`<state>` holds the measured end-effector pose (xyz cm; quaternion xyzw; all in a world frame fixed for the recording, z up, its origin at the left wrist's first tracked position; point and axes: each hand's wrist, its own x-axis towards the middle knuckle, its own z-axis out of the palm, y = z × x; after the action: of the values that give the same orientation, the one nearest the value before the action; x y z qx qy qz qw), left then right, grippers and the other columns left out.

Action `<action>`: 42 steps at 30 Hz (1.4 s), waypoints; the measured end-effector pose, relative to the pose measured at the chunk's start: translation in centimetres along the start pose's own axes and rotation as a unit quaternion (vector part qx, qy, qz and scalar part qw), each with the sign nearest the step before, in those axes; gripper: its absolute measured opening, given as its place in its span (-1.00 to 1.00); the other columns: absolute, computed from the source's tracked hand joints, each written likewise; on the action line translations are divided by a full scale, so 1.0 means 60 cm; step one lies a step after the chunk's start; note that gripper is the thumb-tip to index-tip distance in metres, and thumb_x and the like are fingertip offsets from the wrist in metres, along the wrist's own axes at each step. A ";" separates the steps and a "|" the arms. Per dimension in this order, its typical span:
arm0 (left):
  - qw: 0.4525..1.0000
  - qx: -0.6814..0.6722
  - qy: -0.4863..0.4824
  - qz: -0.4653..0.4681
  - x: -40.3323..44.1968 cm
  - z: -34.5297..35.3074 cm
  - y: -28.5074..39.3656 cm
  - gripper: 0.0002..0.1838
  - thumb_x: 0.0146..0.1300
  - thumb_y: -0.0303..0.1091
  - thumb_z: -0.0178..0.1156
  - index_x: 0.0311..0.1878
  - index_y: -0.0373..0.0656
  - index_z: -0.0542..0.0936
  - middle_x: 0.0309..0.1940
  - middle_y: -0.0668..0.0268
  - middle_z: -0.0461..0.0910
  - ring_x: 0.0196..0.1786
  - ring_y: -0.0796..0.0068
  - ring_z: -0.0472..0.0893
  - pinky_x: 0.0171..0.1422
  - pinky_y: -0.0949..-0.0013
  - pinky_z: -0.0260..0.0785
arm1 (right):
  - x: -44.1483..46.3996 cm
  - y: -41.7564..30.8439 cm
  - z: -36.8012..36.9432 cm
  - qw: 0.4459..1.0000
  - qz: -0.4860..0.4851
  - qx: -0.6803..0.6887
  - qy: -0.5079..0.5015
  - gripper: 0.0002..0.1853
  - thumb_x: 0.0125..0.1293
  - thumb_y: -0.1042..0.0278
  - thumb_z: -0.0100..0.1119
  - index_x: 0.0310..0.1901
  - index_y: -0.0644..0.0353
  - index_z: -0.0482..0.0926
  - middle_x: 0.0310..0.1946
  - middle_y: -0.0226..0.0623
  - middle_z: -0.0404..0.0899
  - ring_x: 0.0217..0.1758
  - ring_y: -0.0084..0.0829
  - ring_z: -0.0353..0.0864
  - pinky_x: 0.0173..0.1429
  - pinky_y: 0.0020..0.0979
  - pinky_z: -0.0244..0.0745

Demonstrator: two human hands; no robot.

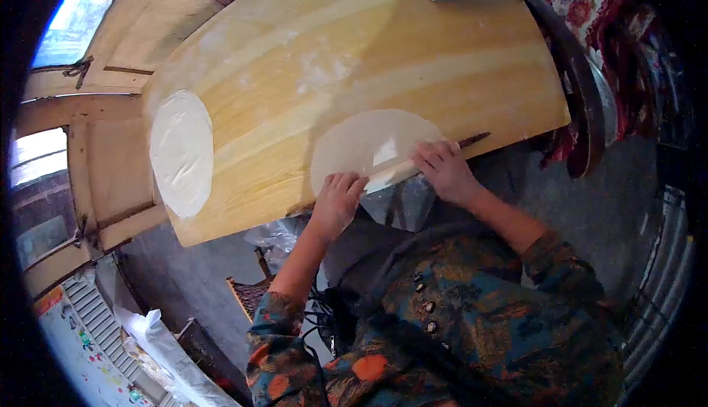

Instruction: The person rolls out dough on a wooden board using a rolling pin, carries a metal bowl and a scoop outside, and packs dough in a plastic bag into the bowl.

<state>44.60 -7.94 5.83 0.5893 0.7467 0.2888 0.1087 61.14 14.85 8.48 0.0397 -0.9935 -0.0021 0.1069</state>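
Had left hand [341,198] and right hand [447,174] curled closed over the rolling pin [476,140], at the near edge of the dough sheet [345,141] on the tabletop [258,90]. Risked, probably, creasing or tearing it by uneven pressure, or dragging it over the rim.

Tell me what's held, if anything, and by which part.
Left hand and right hand have fingers over the nearer dough sheet's near edge, between a dark rod's protruding ends. Gripped or just pressed: can't tell.

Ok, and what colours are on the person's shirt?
The shirt is dark blue-green with brown and orange patches, seen best in the head view.
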 end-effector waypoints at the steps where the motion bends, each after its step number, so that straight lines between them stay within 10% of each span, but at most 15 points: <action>1: 1.000 -0.003 0.004 -0.006 0.000 -0.001 0.003 -0.63 0.05 -0.49 0.13 -0.01 -0.09 0.48 -0.08 0.13 0.44 0.02 0.12 0.42 0.12 0.12 0.22 | 0.008 -0.007 -0.003 0.998 0.036 0.010 -0.055 -0.50 0.13 0.18 0.04 0.11 0.19 0.38 0.12 -0.16 0.31 0.16 -0.12 0.28 0.25 0.00 0.11; 9: 0.983 0.073 0.088 -0.144 -0.017 -0.050 -0.027 -0.49 0.12 -0.38 0.11 0.19 -0.11 0.35 0.15 0.12 0.33 0.25 0.13 0.29 0.28 0.01 0.06 | 0.086 0.006 -0.023 0.969 0.108 0.008 -0.221 -0.32 0.23 -0.03 -0.01 0.29 0.20 0.17 0.33 -0.12 0.11 0.44 -0.13 -0.07 0.44 0.04 -0.27; 22: 0.950 0.126 0.114 -0.261 0.117 -0.071 -0.206 -0.34 0.18 -0.24 0.09 0.32 -0.24 0.14 0.33 0.08 0.13 0.39 0.11 0.09 0.41 -0.04 -0.19 | 0.295 0.162 0.051 0.983 0.123 -0.014 -0.138 -0.26 0.14 0.09 0.09 0.28 0.33 0.11 0.32 -0.05 0.09 0.41 -0.10 -0.02 0.46 -0.12 -0.22; 28: 0.912 0.121 0.275 -0.279 0.292 -0.208 -0.411 -0.30 0.22 -0.09 0.01 0.35 -0.22 0.11 0.33 0.09 0.15 0.39 0.15 0.10 0.42 0.03 -0.18 | 0.559 0.296 0.085 0.988 0.144 -0.046 0.008 -0.28 0.10 0.18 0.12 0.27 0.31 0.14 0.29 -0.05 0.14 0.40 -0.15 0.01 0.45 -0.18 -0.17; 38: 0.942 0.155 0.053 -0.293 0.190 -0.167 -0.432 -0.34 0.26 -0.09 -0.06 0.36 -0.20 0.10 0.37 0.10 0.10 0.40 0.09 0.09 0.40 -0.09 -0.25 | 0.530 0.324 0.090 0.972 0.103 -0.044 -0.204 -0.35 0.10 0.25 0.16 0.25 0.19 0.22 0.26 -0.12 0.21 0.40 -0.12 0.02 0.40 -0.11 -0.02; 42: 0.914 0.170 0.263 -0.258 0.345 -0.281 -0.684 -0.42 0.34 -0.07 -0.13 0.33 -0.19 0.13 0.26 0.11 0.25 0.35 0.16 0.17 0.36 -0.11 -0.15 | 0.750 0.436 0.164 0.979 0.146 0.125 0.064 -0.40 0.20 0.22 0.09 0.24 0.27 0.20 0.22 0.03 0.24 0.28 0.01 0.20 0.32 -0.13 0.16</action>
<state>-3.27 0.77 0.20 0.2879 0.9123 0.2643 -0.1227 13.18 37.34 8.74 -0.0929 -0.9721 0.1405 0.1632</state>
